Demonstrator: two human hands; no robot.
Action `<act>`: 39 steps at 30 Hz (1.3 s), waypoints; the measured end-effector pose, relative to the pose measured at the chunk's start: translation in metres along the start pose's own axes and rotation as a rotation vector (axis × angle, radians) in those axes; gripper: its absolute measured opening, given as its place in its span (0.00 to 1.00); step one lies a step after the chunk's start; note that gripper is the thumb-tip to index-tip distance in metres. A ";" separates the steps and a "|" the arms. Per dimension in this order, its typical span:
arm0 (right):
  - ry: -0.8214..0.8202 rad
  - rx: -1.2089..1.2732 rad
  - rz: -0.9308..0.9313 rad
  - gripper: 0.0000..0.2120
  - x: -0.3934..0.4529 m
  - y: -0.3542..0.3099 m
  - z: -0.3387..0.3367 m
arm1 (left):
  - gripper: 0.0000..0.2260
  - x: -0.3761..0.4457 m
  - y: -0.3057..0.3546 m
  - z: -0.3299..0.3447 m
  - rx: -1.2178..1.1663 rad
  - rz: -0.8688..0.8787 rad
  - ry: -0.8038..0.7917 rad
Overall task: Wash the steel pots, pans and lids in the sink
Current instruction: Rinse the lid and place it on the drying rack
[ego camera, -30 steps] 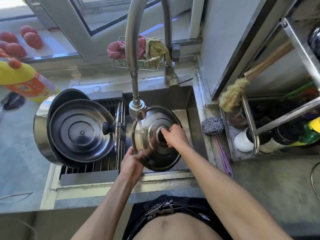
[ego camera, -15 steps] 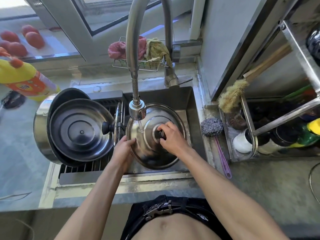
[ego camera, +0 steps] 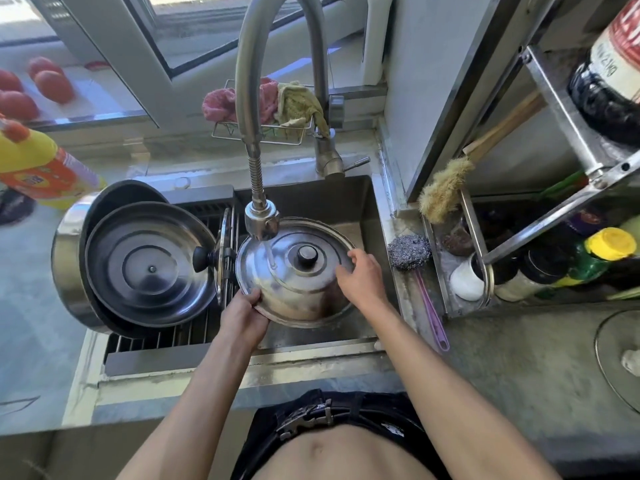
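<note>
At nine o'clock a yellow detergent bottle [ego camera: 38, 168] lies at the frame's edge, with red tomatoes [ego camera: 31, 88] on the sill at ten o'clock. Just inward, a large steel pot [ego camera: 67, 268] rests tilted on the drying rack [ego camera: 166, 336], and a wide lid [ego camera: 149, 263] sits in its mouth with the underside facing the camera. Another lid with a black knob [ego camera: 201, 259] stands on edge just beside it, against the rack's bars.

At centre, the sink [ego camera: 346, 199] holds the lid being washed [ego camera: 294, 271], knob side up, tilted, under the faucet head [ego camera: 261, 221]; a thin stream of water lands on it left of its knob. The left hand [ego camera: 242, 318] grasps the lid's rim at seven o'clock, fingers curled under the edge. The right hand [ego camera: 360, 280] takes the rim at three o'clock, thumb on top and fingers wrapped around the edge.

At twelve o'clock a wire basket [ego camera: 256, 135] carries pink and yellow cloths. At three o'clock a steel scourer [ego camera: 408, 251] sits on the sink's ledge, a purple handle [ego camera: 431, 315] below it, then a bristle brush [ego camera: 443, 188] and a rack of bottles [ego camera: 568, 261].
</note>
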State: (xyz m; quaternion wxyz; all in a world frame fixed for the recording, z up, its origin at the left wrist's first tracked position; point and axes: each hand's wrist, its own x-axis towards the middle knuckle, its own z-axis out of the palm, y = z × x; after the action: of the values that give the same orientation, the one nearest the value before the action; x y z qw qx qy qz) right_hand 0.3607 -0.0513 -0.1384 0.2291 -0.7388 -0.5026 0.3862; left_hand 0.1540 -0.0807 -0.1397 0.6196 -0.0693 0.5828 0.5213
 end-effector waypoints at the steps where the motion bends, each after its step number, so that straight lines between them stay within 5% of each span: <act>1: 0.005 -0.007 0.013 0.15 -0.001 0.004 -0.002 | 0.18 0.001 -0.001 0.000 -0.032 -0.008 0.015; 4: 0.016 -0.002 0.052 0.13 -0.006 0.012 -0.008 | 0.19 0.000 -0.005 0.005 -0.065 -0.032 0.031; 9: 0.016 0.126 0.148 0.22 -0.008 0.019 -0.014 | 0.19 0.004 -0.016 0.008 -0.116 -0.096 0.070; 14: 0.061 0.334 0.288 0.17 -0.010 0.018 -0.015 | 0.15 0.003 -0.019 0.005 -0.033 -0.072 0.052; 17: 0.071 0.493 0.362 0.10 -0.006 0.013 -0.014 | 0.07 -0.001 -0.016 0.001 0.391 0.039 0.095; 21: 0.060 0.758 0.409 0.14 -0.001 -0.007 -0.018 | 0.29 -0.005 -0.011 -0.013 1.184 0.439 -0.044; 25: 0.058 0.852 0.433 0.09 0.006 -0.030 -0.020 | 0.27 -0.033 -0.008 0.003 1.426 0.692 -0.521; 28: -0.094 0.884 0.333 0.11 0.004 -0.048 -0.021 | 0.27 -0.029 -0.011 0.014 1.641 0.988 -0.384; 30: -0.202 0.963 0.261 0.16 0.002 -0.054 -0.021 | 0.24 -0.020 -0.009 0.019 1.453 0.994 -0.237; 32: -0.226 0.967 0.244 0.21 0.002 -0.053 -0.021 | 0.19 -0.013 -0.003 0.019 1.163 0.813 -0.159; 36: -0.177 0.718 0.245 0.13 0.004 -0.030 -0.016 | 0.14 0.003 0.003 0.009 0.616 0.330 -0.031; 39: -0.149 0.538 0.246 0.05 0.004 -0.010 -0.010 | 0.15 0.002 0.004 0.006 0.274 0.123 -0.059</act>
State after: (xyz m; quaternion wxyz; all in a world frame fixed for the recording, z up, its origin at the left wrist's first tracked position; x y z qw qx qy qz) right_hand 0.3643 -0.0437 -0.1264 0.3303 -0.6765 -0.3045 0.5835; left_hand 0.1548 -0.0735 -0.1367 0.6069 0.0673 0.6332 0.4757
